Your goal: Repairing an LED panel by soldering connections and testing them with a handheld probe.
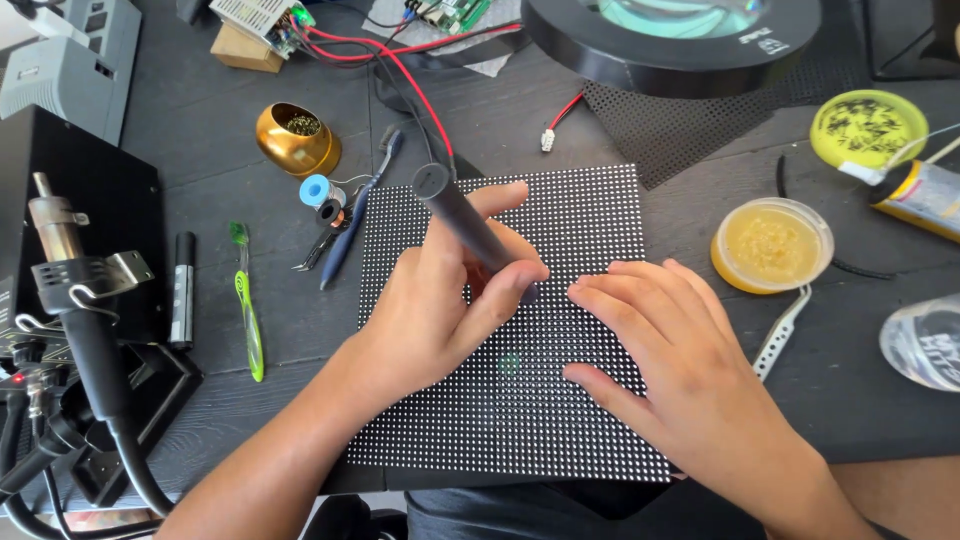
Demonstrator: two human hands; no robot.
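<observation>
A square black panel (590,215) covered in rows of small white dots lies flat on the dark table in front of me. My left hand (440,300) is wrapped around a dark grey pen-shaped tool (455,215), held tilted with its tip down near the panel's middle. A cable runs from the tool's upper end toward the back. My right hand (665,350) rests flat on the panel's right half, fingers spread and pointing left, close to the tool tip. The tip itself is hidden behind my left fingers.
A hot-air gun in its stand (75,300) occupies the left edge. A gold tip-cleaner pot (295,138), solder spool (318,190), tweezers, a green toothbrush (247,300) and a dark pen lie left of the panel. A magnifier lamp (680,40), yellow flux tubs (772,245) and a bottle sit right.
</observation>
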